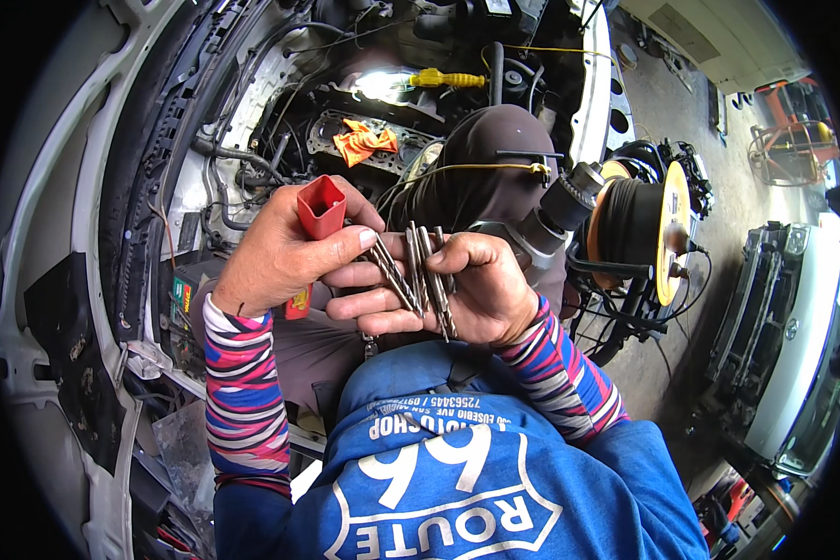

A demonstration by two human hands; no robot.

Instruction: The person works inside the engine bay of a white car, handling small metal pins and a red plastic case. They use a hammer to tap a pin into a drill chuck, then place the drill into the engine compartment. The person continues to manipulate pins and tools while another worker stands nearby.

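My left hand (285, 245) is closed around a red plastic pouch (321, 213), whose open end faces up. The pouch's lower end, with a yellow patch, shows beneath my palm. Several twist drill bits (422, 280) lie side by side across the fingers of my right hand (495, 291), under its thumb. My left thumb and fingertips touch the leftmost bits. A power drill with a metal chuck (569, 198) rests beside my knee, to the right of my hands.
Around my legs is a vehicle's engine bay, with an orange rag (365, 143) on the engine block (325, 133). A lit yellow work lamp (446, 78) lies beyond it. At right are a cable reel (670, 233) and a white vehicle front (803, 345).
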